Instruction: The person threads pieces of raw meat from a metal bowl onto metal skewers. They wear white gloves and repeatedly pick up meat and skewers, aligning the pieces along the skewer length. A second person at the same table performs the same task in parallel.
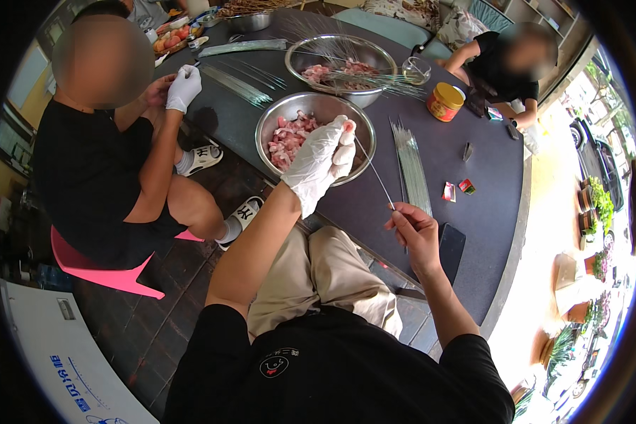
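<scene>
In a white disposable glove, my left hand (320, 161) pinches a small piece of raw meat (348, 125) above a stainless steel bowl (365, 132). Diced pink meat (291, 139) lies in that bowl, partly hidden by the glove. My bare right hand (417, 233) grips the lower end of a thin metal skewer (373, 168). The skewer slants up to the left, and its upper end meets the meat at my left fingertips; whether it has pierced the piece I cannot tell. A bundle of loose skewers (412, 164) lies on the dark table just beyond my right hand.
A second steel bowl (372, 98) holds meat, with skewers across it. A gold-lidded jar (445, 103), a glass cup (416, 70) and a phone (452, 252) stand or lie rightward. At left a co-worker's gloved hand (184, 89) is near more skewers (238, 87); they sit on a pink stool (106, 274).
</scene>
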The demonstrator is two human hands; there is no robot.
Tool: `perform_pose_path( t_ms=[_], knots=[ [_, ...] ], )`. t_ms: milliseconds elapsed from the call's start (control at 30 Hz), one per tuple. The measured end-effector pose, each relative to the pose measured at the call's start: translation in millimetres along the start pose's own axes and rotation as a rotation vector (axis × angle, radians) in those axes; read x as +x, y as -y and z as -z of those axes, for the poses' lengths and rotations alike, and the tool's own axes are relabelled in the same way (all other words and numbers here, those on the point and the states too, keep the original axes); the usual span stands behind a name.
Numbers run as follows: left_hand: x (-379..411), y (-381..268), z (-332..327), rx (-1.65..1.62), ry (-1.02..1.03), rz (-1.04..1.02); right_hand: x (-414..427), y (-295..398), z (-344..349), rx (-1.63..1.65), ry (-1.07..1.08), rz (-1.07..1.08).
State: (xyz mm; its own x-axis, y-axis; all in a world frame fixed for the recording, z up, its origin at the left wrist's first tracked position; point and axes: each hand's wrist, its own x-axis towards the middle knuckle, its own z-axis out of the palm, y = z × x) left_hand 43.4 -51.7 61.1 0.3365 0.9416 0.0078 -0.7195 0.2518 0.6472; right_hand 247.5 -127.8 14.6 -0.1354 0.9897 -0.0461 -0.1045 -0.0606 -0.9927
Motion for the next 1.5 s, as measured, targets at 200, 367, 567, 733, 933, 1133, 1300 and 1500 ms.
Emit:
perform_pose_path(
  t_ms=[200, 367, 567, 733, 933, 1133, 1300, 1500],
  knots=[
    [2.6, 4.4, 4.6, -0.058, 0.043, 0.074, -1.4, 5.5, -6.8, 0.046, 0.050, -0.027],
    [-2.7, 2.1, -4.2, -0.005, -0.035, 0.122, 2.3, 11.5, -6.6, 0.050, 0.074, -0.034],
    [1.1, 2.5, 23.8, 0.002, 0.084, 0.166, 5.7, 16.8, -5.4, 0.031, 0.102, -0.016],
    [5.9, -2.5, 35.5, 0.066, 0.056, -0.003, 3.9, 5.7, 0.7, -0.015, 0.107, 0.003],
    [3.9, 7.1, 31.4, 0.203, -0.180, -0.043, 5.4, 0.5, -0.1, -0.075, 0.068, -0.054],
    [3.5, 6.7, 25.1, -0.313, -0.163, 0.003, 5.5, -8.3, -0.8, -0.148, -0.004, -0.065],
    [-0.1, 22.8, 24.1, 0.080, -0.117, -0.180, 8.1, -14.7, -5.3, -0.151, -0.007, -0.052],
    [3.8, 23.5, 30.2, 0.021, -0.176, -0.180, 6.3, -17.2, -6.3, -0.139, 0.012, -0.081]
  ],
)
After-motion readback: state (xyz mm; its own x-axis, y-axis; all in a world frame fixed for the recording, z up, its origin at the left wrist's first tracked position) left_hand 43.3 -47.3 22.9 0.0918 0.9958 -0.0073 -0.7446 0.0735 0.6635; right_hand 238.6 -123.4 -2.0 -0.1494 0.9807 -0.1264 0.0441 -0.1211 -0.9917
